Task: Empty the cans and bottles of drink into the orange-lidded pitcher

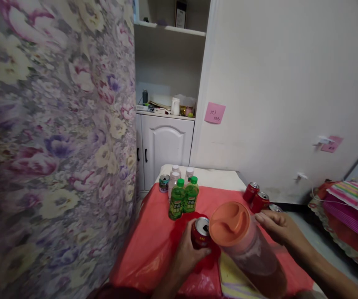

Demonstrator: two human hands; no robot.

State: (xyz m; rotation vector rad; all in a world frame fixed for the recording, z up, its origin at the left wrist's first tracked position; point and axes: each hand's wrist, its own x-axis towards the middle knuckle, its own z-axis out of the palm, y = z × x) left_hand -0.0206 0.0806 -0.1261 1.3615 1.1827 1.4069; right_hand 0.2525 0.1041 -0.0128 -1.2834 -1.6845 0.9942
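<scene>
My left hand (188, 249) wraps round a red drink can (201, 238), which stands upright with its top opening showing. Beside it, a clear plastic pitcher (260, 259) with an orange lid (229, 224) leans over to the left. The lid's edge comes right up to the can's rim; no liquid stream can be made out. My right hand (275, 226) is closed at the pitcher's upper right side, where a handle would be hidden by the fingers. Cloudy marks and a pinkish-brown tone show through the pitcher's wall.
Two green-capped bottles (183, 199), white-capped clear bottles (174, 176) and a dark green can (164, 183) stand behind on the red tablecloth (141, 253). Red cans (255, 197) are at the back right. A yellow cloth (233, 276) lies near the pitcher. A floral curtain (57, 145) borders the left.
</scene>
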